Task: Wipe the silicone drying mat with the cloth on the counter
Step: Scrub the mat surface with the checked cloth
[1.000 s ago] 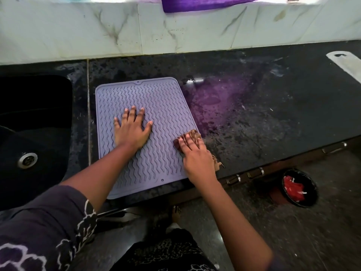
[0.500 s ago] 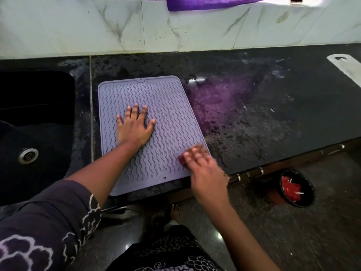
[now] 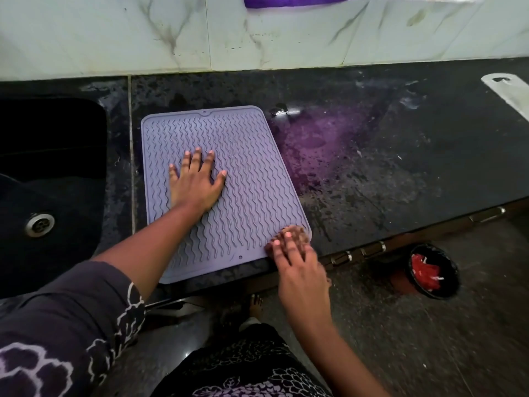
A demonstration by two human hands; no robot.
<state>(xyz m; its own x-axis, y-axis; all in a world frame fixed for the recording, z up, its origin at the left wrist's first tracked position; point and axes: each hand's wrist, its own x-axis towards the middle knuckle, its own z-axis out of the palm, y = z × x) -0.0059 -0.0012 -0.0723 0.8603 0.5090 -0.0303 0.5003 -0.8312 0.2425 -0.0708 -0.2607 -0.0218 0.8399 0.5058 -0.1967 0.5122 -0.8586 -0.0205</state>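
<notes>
Right hand (image 3: 297, 262) fingers press a brown cloth (image 3: 297, 234) flat at the mat's (image 3: 246, 167) near right corner, beside the counter (image 3: 400, 167) edge. Left hand (image 3: 194, 181) lies open, fingers spread, mid-mat. Bare wet counter lies right; sink (image 3: 43, 196) left. The mat is lilac, wavy-ribbed.

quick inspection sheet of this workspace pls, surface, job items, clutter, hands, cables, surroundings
surface: black stone counter, wet patches, purple tint right of the mat
job's things: lilac silicone mat lies flat, near edge overhanging; brown cloth on its near right corner
clutter: white flat object at far right
grippers: left hand flat on the mat, fingers spread; right hand pressing the cloth
cables: nothing seen
surroundings: black sink left, marble backsplash, black bowl with red contents on floor
</notes>
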